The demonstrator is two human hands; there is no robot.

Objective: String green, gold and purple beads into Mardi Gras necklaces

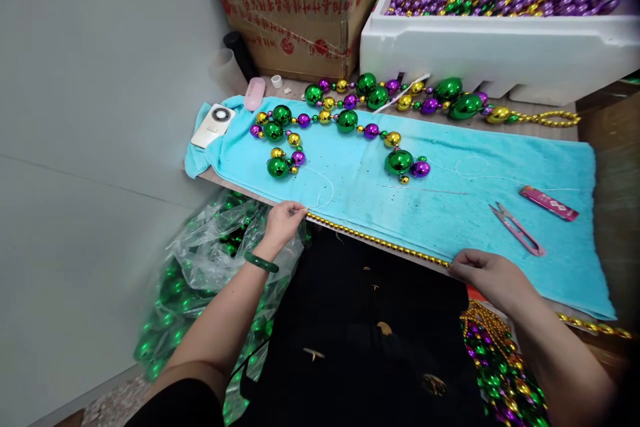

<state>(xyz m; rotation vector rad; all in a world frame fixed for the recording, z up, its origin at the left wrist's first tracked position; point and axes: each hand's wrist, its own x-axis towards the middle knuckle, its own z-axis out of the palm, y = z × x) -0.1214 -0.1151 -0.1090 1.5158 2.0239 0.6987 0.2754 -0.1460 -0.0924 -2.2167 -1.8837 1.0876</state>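
Note:
A strand of small gold beads (377, 239) is stretched along the front edge of the table. My left hand (286, 221) pinches its left end, and my right hand (483, 272) grips the strand at the right. Behind it, on a turquoise towel (500, 160), lies a garland (347, 121) of green, purple and gold beads, with thin white thread running from both its ends. A long needle (425, 189) rests on the towel. Pink thread snips (517, 230) and a small dark pink packet (549, 203) lie beyond my right hand.
A cardboard box (295, 20) of purple beads and a white foam box (475, 47) of mixed beads stand at the back. Another garland (449, 89) lies before them. A plastic bag of green beads (200, 280) sits below left; bead strands (505, 367) hang below right.

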